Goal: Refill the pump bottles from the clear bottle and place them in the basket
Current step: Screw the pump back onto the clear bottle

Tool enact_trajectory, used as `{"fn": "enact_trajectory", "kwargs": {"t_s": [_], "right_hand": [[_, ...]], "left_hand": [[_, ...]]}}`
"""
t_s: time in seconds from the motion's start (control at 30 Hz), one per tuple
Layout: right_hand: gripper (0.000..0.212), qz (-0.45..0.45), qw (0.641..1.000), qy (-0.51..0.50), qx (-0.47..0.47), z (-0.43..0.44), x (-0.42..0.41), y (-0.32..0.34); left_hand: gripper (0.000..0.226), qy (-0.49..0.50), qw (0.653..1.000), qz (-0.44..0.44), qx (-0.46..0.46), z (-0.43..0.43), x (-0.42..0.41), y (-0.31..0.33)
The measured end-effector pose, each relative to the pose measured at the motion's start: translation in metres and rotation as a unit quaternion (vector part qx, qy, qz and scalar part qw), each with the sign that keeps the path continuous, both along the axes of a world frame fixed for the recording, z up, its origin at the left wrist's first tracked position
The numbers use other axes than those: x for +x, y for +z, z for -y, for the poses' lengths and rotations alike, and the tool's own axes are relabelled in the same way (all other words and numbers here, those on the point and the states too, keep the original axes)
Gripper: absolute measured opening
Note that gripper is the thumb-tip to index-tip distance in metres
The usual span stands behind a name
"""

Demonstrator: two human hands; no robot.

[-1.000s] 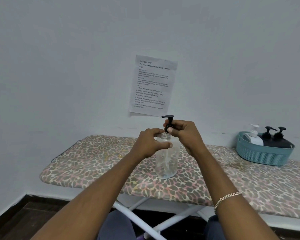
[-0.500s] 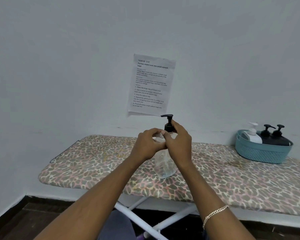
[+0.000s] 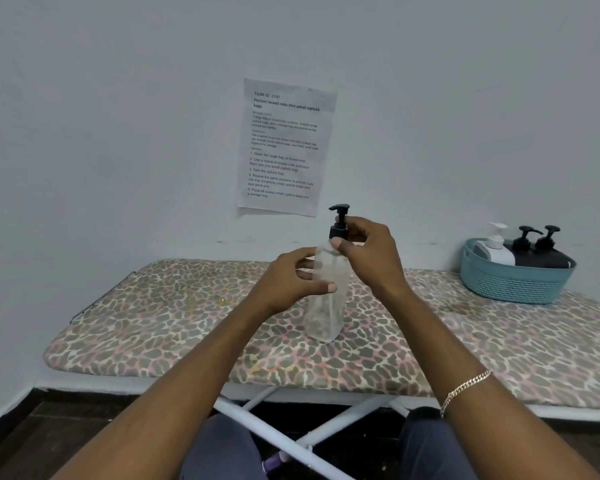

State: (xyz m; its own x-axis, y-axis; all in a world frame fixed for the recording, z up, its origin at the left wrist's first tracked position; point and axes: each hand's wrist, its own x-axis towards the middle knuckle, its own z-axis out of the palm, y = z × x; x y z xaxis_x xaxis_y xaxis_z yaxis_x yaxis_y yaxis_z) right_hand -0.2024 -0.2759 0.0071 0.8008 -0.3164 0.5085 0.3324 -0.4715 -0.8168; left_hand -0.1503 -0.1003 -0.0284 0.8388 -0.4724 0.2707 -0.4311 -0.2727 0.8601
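— Two grips on one bottle. What moved?

— The right grip (image 3: 371, 254) has turned on the black pump (image 3: 338, 226). A moment ago its fingers lay over the collar; now thumb and fingertips pinch it from the side. The left grip (image 3: 288, 278) has slid lower and curls loosely round the clear bottle (image 3: 326, 317), which stands upright on the ironing board (image 3: 153, 323).

— Screwing on or off?

— Can't tell, but the cap is still being worked, so I'd say it's mid-step.

— Contents?

— It looks nearly empty, though that's hard to read. The basket (image 3: 513, 282), well apart at far right, holds one white bottle (image 3: 492, 249) and two black bottles (image 3: 541, 258).
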Motion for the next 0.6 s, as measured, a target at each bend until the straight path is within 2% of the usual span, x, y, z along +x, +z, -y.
{"fn": "enact_trajectory", "kwargs": {"t_s": [0.07,0.27,0.6], "right_hand": [[0.033,0.001,1.0,0.002,-0.004,0.01,0.004,0.003],[0.033,-0.002,0.999,0.009,-0.031,0.05,0.013,0.02],[0.036,-0.037,0.996,-0.036,-0.074,0.155,0.031,0.044]], "left_hand": [[0.081,-0.025,1.0,-0.01,-0.002,0.008,0.007,0.0],[0.106,-0.057,0.998,-0.022,-0.009,0.053,0.032,0.006],[0.103,-0.069,0.997,-0.017,-0.027,0.183,0.066,0.01]]}}
